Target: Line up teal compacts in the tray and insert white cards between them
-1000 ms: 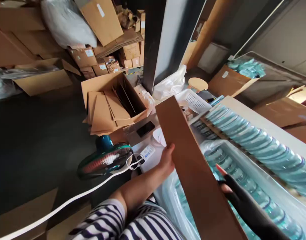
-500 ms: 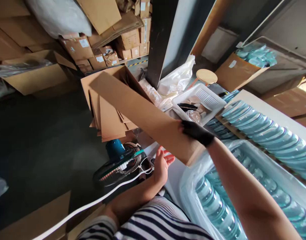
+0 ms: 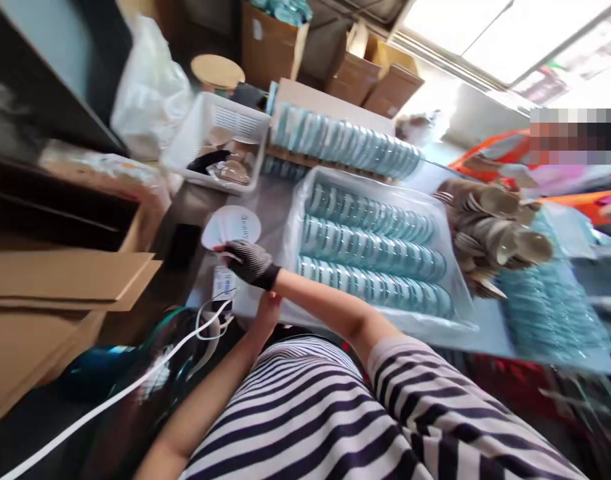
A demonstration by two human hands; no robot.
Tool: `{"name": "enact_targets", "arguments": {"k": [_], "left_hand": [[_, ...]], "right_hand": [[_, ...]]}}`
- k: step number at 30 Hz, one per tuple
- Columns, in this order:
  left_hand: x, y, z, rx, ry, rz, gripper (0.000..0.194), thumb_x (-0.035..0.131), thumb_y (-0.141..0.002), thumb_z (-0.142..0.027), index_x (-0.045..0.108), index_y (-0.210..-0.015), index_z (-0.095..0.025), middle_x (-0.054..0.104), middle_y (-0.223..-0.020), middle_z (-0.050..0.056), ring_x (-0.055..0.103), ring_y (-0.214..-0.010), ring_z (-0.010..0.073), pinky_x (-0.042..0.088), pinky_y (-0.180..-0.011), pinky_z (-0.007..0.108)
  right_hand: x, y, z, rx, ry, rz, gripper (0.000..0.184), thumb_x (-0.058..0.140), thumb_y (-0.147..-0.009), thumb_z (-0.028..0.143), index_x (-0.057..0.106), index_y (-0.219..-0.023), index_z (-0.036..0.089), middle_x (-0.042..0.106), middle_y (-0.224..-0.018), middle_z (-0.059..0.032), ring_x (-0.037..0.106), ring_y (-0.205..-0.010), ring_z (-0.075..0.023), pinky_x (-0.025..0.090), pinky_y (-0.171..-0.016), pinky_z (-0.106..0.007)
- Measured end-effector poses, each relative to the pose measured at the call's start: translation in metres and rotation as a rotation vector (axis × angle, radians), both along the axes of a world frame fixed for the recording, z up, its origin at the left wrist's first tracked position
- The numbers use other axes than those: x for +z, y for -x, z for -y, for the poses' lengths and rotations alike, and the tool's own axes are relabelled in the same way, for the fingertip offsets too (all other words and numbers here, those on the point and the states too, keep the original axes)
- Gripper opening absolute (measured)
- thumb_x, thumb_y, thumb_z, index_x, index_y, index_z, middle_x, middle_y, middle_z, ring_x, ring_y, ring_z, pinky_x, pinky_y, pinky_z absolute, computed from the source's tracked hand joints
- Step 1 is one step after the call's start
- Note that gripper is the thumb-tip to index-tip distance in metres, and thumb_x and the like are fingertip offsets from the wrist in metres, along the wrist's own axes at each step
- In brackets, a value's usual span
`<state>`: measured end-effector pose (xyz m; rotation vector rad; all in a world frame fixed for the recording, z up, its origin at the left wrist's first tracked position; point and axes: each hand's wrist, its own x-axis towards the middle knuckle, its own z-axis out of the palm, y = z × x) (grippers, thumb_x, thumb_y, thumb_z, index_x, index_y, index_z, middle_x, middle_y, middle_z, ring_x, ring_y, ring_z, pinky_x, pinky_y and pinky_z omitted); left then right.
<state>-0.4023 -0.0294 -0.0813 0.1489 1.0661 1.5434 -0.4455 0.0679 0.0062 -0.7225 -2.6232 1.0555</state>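
Observation:
My right hand (image 3: 246,261), in a dark knit glove, reaches left across the table, and its fingers curl onto the lower edge of a white round card (image 3: 232,225). Only part of my bare left hand (image 3: 268,308) shows at the table's near edge, tucked under the right forearm with its fingers hidden. Just right of both hands lies a plastic-lined tray (image 3: 305,293) with rows of teal-rimmed discs (image 3: 370,247). A black phone (image 3: 182,243) lies left of the card. The frame is smeared by motion.
Flat cardboard sheets (image 3: 60,280) stack at the left above a teal fan (image 3: 135,360) and a white cable (image 3: 110,400). A white basket (image 3: 220,127), a white bag (image 3: 145,93) and a wooden stool (image 3: 218,70) stand behind. Stacked bowls (image 3: 490,233) and a person in orange (image 3: 490,150) are at the right.
The long cardboard strip has left my right hand, which has dropped to the white card. My left hand has slid under the right forearm. The view has swung right over the table.

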Motion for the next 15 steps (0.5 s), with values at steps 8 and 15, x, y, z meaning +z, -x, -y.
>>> {"name": "enact_targets", "arguments": {"k": [8,15], "left_hand": [[-0.047,-0.045,-0.052,-0.100,-0.003,-0.842,0.050,0.064,-0.079,-0.025,0.055,-0.127,-0.016,0.048,-0.143,0.016,0.038,-0.139,0.0274,0.022,-0.120,0.042],[-0.087,-0.054,-0.023,-0.071,0.126,-1.298,0.055,0.057,-0.084,-0.039,0.049,-0.133,-0.014,0.039,-0.150,0.022,0.024,-0.147,0.0348,0.016,-0.121,0.052]], "right_hand": [[-0.033,-0.438,-0.085,-1.185,-0.162,0.226,0.048,0.046,-0.088,0.033,0.055,-0.129,0.010,0.060,-0.130,-0.0151,0.054,-0.123,-0.0258,0.038,-0.109,-0.040],[-0.081,-0.609,-0.114,-1.376,0.085,0.495,0.068,0.054,-0.086,0.043,0.043,-0.143,0.006,0.047,-0.143,-0.0208,0.045,-0.133,-0.0301,0.035,-0.111,-0.037]]}}
